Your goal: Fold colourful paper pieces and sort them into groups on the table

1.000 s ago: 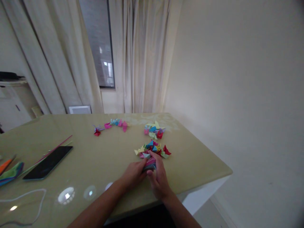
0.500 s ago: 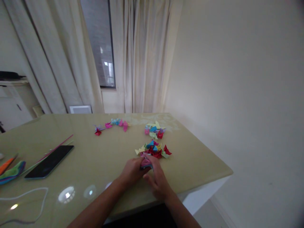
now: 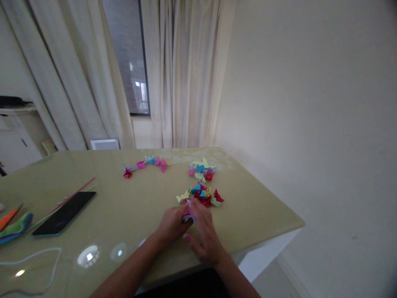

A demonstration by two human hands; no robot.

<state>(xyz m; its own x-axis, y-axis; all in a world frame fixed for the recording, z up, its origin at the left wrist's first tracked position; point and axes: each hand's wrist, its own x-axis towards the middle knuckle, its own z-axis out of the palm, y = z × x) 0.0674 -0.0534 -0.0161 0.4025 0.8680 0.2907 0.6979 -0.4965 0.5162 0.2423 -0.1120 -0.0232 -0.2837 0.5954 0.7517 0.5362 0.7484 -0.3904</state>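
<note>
My left hand [image 3: 171, 223] and my right hand [image 3: 203, 231] meet on the glossy table [image 3: 130, 211], both closed around a small stack of coloured paper pieces [image 3: 187, 215] of which only a pink and lilac edge shows. Just beyond my fingers lies a heap of folded paper pieces [image 3: 201, 195] in red, blue, yellow and green. A second heap [image 3: 201, 170] sits further back. A curved row of folded pieces [image 3: 144, 164] lies at the far middle of the table.
A dark phone [image 3: 63, 213] lies at the left with thin pink sticks [image 3: 72, 194] beside it. Coloured paper [image 3: 12, 229] and a white cable [image 3: 34, 265] are at the left edge. The table's right edge [image 3: 279, 203] is close; curtains and a window stand behind.
My right hand has slid up over the paper stack, which is now mostly covered. My left hand has stayed on the stack.
</note>
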